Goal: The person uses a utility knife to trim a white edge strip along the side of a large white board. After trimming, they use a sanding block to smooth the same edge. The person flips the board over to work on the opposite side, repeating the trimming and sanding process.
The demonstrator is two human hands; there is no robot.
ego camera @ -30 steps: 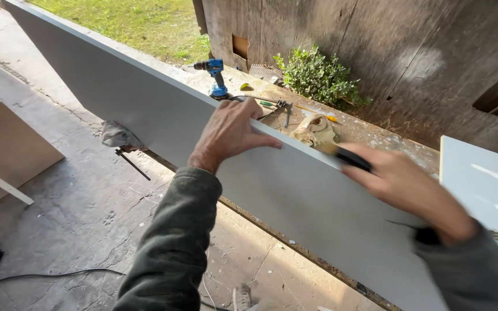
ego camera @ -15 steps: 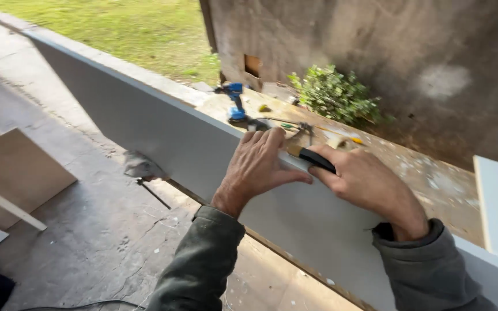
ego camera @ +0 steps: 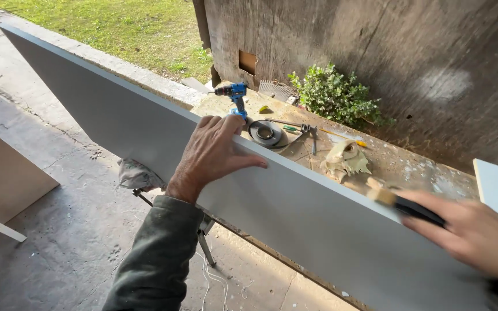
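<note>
Board: the long grey board (ego camera: 145, 124) stands on its long edge and runs from the upper left of the frame down to the lower right, so its top edge faces up where you can get at it.
Left hand: your left hand (ego camera: 211, 155) sits at the centre of the frame, palm on the near face and fingers hooked over the top edge. Looks to me like that's what keeps the board upright and steady. It's a loose, open-palm hold, not a fist.
Right hand: your right hand (ego camera: 474, 236), at the right edge of the frame, is wrapped around a dark-handled tool (ego camera: 407, 204) whose pale tip rests on the board's top edge. It's blurred, so I can't tell what kind of tool it is.
Bench behind: the dusty workbench (ego camera: 410, 167) lies just past the board. On it are a blue cordless drill (ego camera: 234, 95) standing upright, a dark round roll (ego camera: 265, 132), a clamp-like tool (ego camera: 309, 132) and a crumpled tan glove (ego camera: 346, 158), all near the centre top of the frame.
Under the board: a rag (ego camera: 136, 175) is draped on a metal stand (ego camera: 203, 230) left of centre. I'd guess it cushions the stand.
Left side: a brown wooden panel (ego camera: 7, 178) lies flat on the concrete floor (ego camera: 70, 230).
Packages, labels, signs: none that I can make out. The nearest thing is a small square orange-brown patch (ego camera: 248, 62) on the weathered wall (ego camera: 376, 52) at top centre, beside a green shrub (ego camera: 332, 95).
</note>
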